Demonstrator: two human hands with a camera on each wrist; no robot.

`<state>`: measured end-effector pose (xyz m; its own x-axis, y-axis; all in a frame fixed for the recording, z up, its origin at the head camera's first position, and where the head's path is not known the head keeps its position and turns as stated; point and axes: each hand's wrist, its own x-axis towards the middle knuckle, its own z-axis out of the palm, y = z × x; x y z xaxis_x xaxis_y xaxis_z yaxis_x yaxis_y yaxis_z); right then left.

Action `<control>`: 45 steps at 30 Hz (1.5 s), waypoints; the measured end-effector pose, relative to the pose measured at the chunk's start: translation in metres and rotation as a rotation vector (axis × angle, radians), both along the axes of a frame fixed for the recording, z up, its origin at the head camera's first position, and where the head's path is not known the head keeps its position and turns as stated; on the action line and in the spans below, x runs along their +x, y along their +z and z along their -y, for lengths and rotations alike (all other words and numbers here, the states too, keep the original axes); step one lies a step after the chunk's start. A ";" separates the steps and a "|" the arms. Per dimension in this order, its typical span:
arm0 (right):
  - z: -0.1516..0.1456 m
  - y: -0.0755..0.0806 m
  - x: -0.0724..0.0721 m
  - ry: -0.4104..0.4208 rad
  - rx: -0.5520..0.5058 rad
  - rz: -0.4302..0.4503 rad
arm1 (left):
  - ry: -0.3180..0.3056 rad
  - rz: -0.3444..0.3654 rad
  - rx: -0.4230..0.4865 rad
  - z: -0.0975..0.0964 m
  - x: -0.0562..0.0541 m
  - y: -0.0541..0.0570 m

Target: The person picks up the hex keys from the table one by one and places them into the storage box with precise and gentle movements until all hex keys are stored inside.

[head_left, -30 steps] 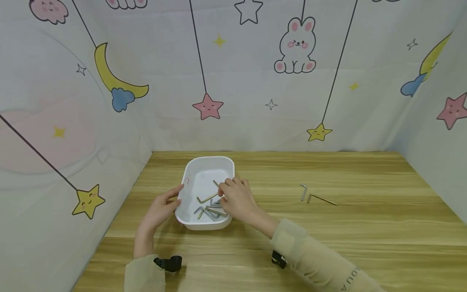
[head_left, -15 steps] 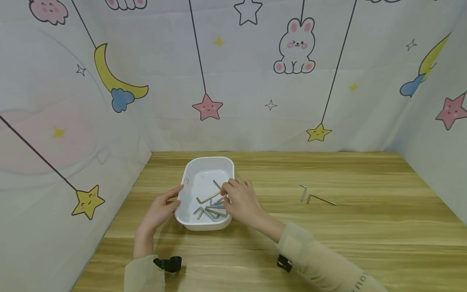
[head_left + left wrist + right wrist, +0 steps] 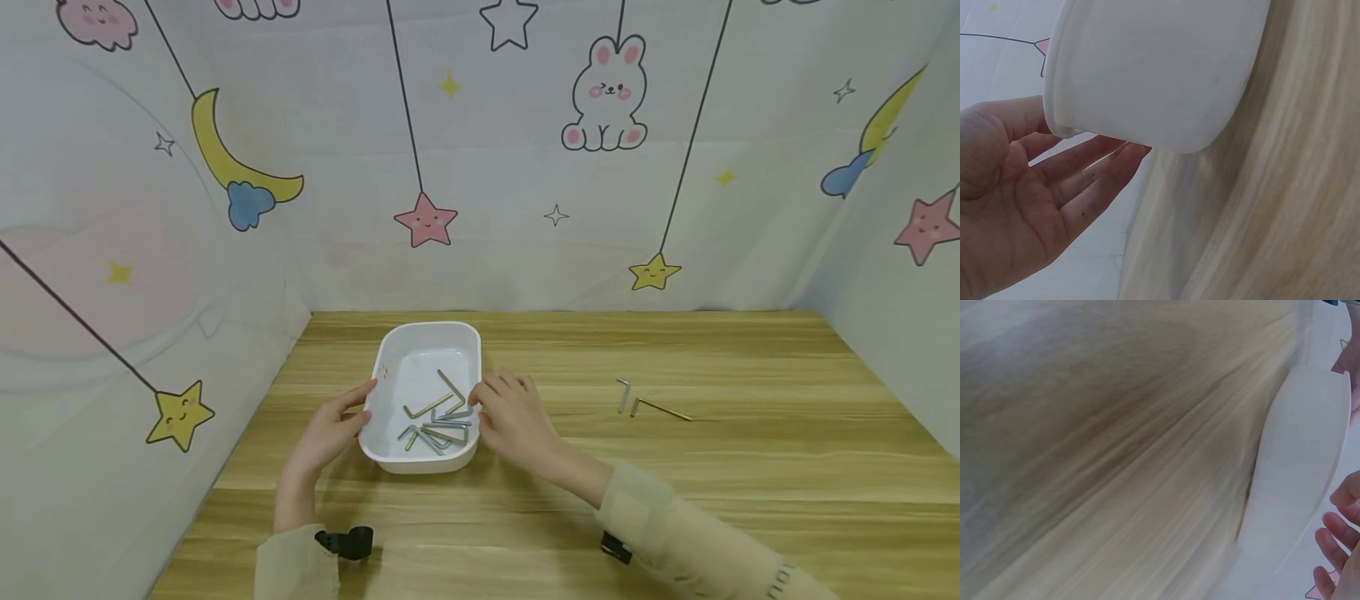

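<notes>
A white plastic tray stands on the wooden table with several gold and silver hex keys inside. One gold hex key lies near the tray's right wall. My left hand rests against the tray's left side; in the left wrist view its nearly straight fingers touch the outer wall. At the right rim is my right hand, fingers loosely bent. The right wrist view shows that hand's thumb and fingertips apart, nothing between them.
Right of the tray, a silver hex key and a gold hex key lie on the table. A printed cloth rises behind the table and along both sides.
My right hand has drawn back to the right, from over the tray to its right rim, uncovering more of the gold hex key. The left hand stays at the tray.
</notes>
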<state>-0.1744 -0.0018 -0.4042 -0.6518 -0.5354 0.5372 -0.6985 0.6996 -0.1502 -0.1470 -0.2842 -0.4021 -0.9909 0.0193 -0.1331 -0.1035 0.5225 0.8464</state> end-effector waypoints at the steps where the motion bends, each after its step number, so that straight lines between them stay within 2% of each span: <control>1: -0.001 -0.001 0.001 0.003 0.005 -0.003 | -0.001 -0.001 -0.003 0.000 0.000 0.000; 22: -0.032 -0.021 0.005 0.011 0.055 0.022 | -0.004 -0.030 -0.015 0.001 -0.001 0.000; 31: -0.046 -0.027 0.005 -0.027 0.106 0.045 | 0.004 -0.025 -0.026 0.001 0.000 0.000; 45: -0.068 -0.035 0.005 -0.039 0.104 0.036 | 0.008 -0.020 -0.031 0.001 0.000 0.000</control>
<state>-0.1691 0.0665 -0.4394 -0.6908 -0.5612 0.4558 -0.6662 0.7390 -0.0998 -0.1471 -0.2848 -0.4021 -0.9935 0.0078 -0.1138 -0.0910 0.5474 0.8319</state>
